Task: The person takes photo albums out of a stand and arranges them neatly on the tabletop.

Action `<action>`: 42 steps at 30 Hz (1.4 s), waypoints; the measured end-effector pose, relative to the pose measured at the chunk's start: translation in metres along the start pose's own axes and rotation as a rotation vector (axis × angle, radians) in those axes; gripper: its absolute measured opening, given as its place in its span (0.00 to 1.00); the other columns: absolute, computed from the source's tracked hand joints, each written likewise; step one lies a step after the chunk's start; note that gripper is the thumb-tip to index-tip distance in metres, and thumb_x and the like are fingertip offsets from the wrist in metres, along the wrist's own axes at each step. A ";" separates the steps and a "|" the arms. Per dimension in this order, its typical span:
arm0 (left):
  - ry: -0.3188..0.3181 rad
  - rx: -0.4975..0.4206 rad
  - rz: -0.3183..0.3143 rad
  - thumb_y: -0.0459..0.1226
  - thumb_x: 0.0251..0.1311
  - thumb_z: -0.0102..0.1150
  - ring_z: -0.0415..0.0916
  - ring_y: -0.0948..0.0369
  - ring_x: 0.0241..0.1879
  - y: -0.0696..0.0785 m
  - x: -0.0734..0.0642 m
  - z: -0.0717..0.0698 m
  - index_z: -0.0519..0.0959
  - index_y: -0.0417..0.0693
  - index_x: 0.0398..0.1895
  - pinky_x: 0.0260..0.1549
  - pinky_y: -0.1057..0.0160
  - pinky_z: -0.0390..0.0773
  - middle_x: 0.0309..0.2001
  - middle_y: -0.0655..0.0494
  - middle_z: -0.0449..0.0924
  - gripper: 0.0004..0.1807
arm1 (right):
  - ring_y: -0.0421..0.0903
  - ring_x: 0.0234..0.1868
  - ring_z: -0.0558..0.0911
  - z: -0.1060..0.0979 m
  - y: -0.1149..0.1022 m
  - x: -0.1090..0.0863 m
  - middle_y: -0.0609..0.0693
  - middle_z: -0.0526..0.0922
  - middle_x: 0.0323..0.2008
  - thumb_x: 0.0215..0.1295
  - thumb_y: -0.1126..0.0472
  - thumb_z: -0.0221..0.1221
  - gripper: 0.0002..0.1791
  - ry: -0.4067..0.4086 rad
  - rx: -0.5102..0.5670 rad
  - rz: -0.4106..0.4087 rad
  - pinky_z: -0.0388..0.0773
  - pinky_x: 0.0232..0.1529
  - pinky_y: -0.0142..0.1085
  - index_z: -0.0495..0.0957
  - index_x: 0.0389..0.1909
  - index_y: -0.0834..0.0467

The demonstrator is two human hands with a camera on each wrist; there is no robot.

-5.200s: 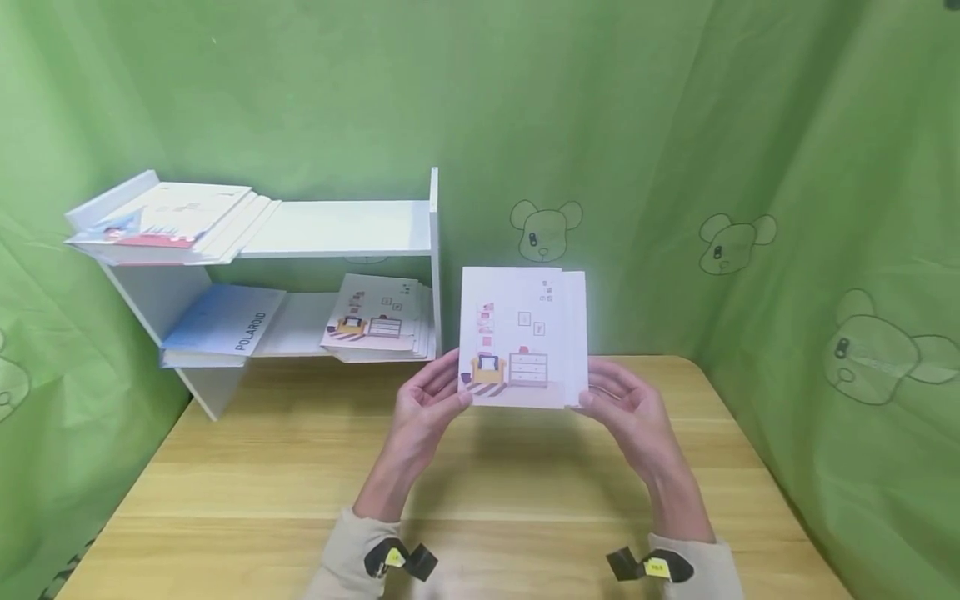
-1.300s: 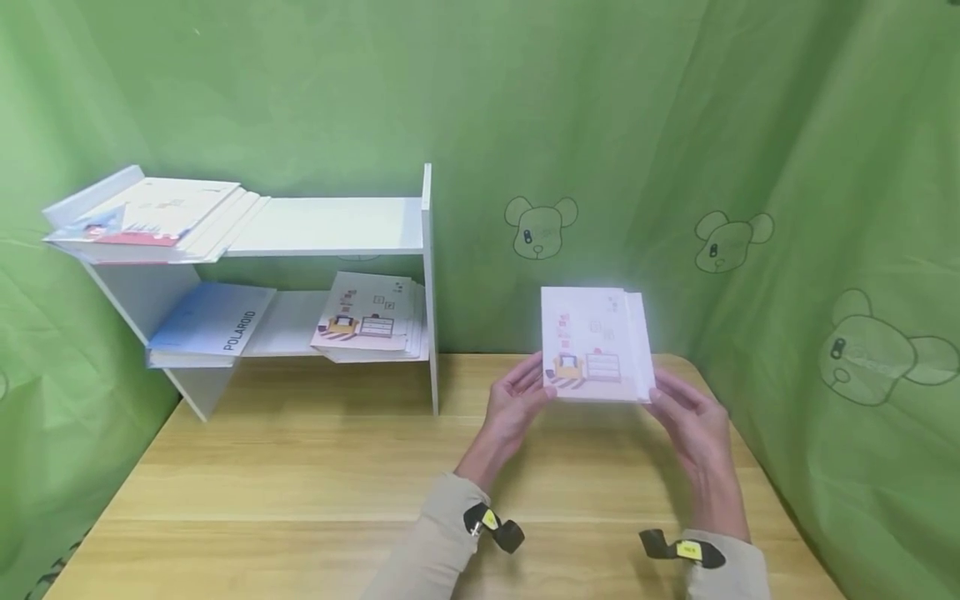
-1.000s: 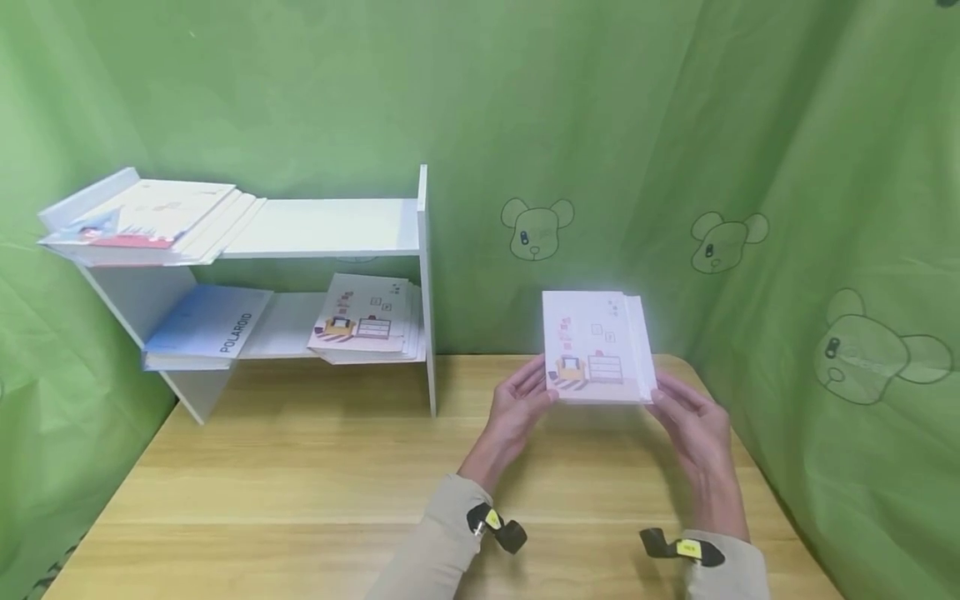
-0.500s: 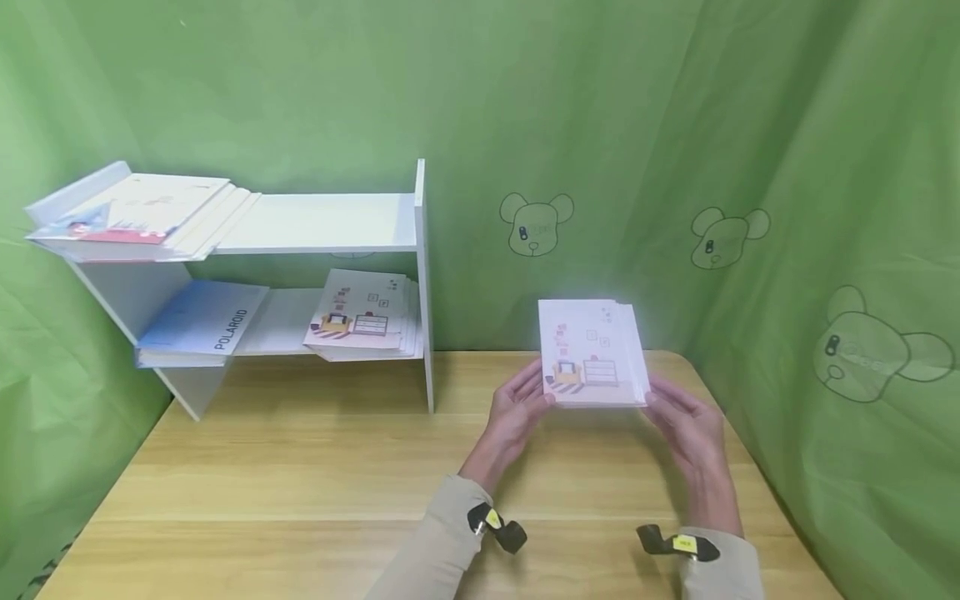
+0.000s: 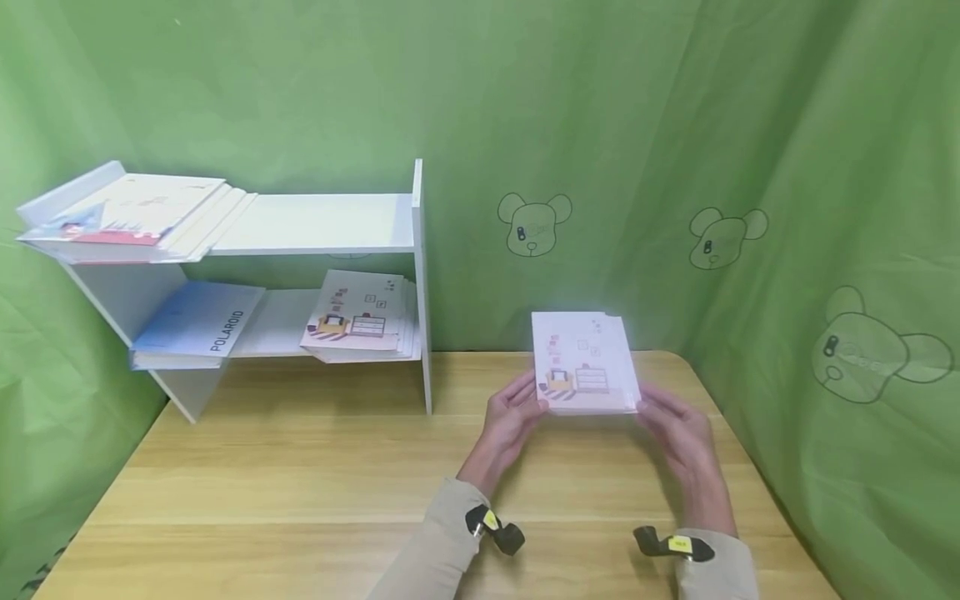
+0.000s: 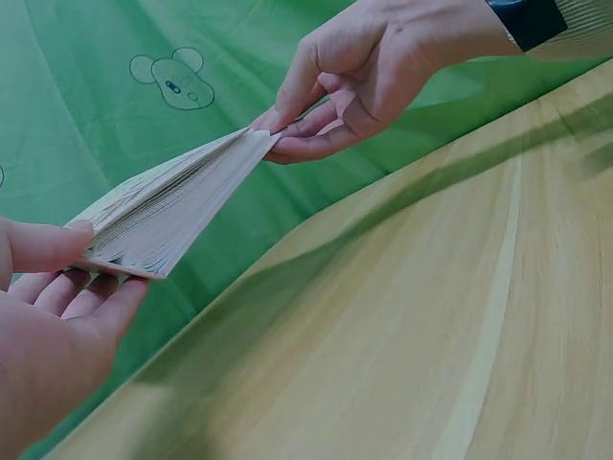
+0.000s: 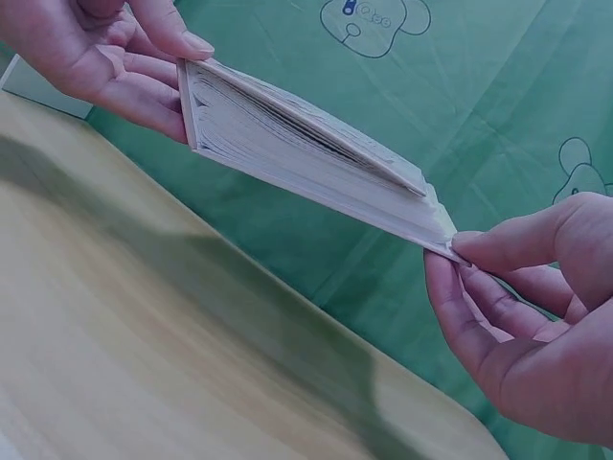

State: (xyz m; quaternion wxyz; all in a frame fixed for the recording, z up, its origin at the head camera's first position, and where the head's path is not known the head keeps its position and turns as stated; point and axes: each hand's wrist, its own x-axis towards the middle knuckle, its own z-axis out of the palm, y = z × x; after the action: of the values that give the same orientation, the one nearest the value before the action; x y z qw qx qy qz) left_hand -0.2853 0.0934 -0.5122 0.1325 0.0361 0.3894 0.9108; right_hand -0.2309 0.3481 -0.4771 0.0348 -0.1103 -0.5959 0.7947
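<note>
A small square book [image 5: 585, 358] is held up above the back right of the table, its white cover printed with a yellow armchair and a chest of drawers. My left hand [image 5: 512, 421] pinches its left edge, thumb on top and fingers beneath. At the opposite edge, my right hand [image 5: 684, 433] grips the lower corner the same way. Both wrist views show the page block of the book [image 7: 316, 163] from the side, with a narrow gap under the upper cover and first pages. The underside of the book is hidden.
A white two-tier shelf [image 5: 315, 223] stands at the left. Its top bears leaning books [image 5: 142, 212]; the lower tier holds a blue POLAROID book [image 5: 198, 321] and armchair-cover books [image 5: 356, 312]. A green curtain [image 5: 637, 100] hangs behind the wooden table [image 5: 300, 483].
Since the oldest frame, both hands have carried the book to the right. Lately it has sunk a little and tilted flatter, and the page strip showing beside its cover has narrowed.
</note>
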 end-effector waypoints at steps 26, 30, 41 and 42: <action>0.026 -0.024 -0.042 0.18 0.50 0.54 0.72 0.51 0.58 -0.024 0.005 -0.012 0.69 0.41 0.63 0.55 0.60 0.76 0.61 0.43 0.71 0.33 | 0.43 0.49 0.80 -0.008 0.021 0.008 0.46 0.81 0.47 0.57 0.70 0.64 0.35 0.080 0.051 0.136 0.74 0.58 0.34 0.64 0.66 0.59; 0.023 -0.017 -0.050 0.18 0.50 0.54 0.72 0.52 0.58 -0.028 0.007 -0.012 0.69 0.42 0.63 0.56 0.60 0.75 0.61 0.44 0.71 0.33 | 0.42 0.50 0.80 -0.009 0.025 0.008 0.45 0.82 0.47 0.57 0.70 0.64 0.35 0.102 0.041 0.131 0.73 0.58 0.35 0.64 0.66 0.60; 0.043 -0.026 -0.059 0.19 0.52 0.54 0.72 0.51 0.58 -0.034 0.006 -0.010 0.68 0.42 0.64 0.55 0.61 0.76 0.62 0.44 0.69 0.33 | 0.41 0.50 0.80 -0.010 0.032 0.010 0.49 0.79 0.53 0.55 0.71 0.64 0.35 0.166 0.013 0.090 0.74 0.57 0.34 0.64 0.66 0.62; 0.045 -0.029 -0.058 0.19 0.52 0.54 0.72 0.51 0.58 -0.034 0.006 -0.010 0.67 0.42 0.64 0.55 0.61 0.76 0.63 0.44 0.69 0.33 | 0.41 0.50 0.80 -0.010 0.032 0.011 0.50 0.78 0.55 0.55 0.71 0.64 0.35 0.172 0.006 0.087 0.74 0.57 0.34 0.64 0.66 0.62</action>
State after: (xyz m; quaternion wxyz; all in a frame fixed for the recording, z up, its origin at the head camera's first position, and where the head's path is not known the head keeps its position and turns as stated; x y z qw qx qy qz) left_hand -0.2854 0.1104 -0.5435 0.1505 0.0024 0.3799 0.9127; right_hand -0.2370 0.3499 -0.5120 0.0514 -0.2038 -0.5828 0.7850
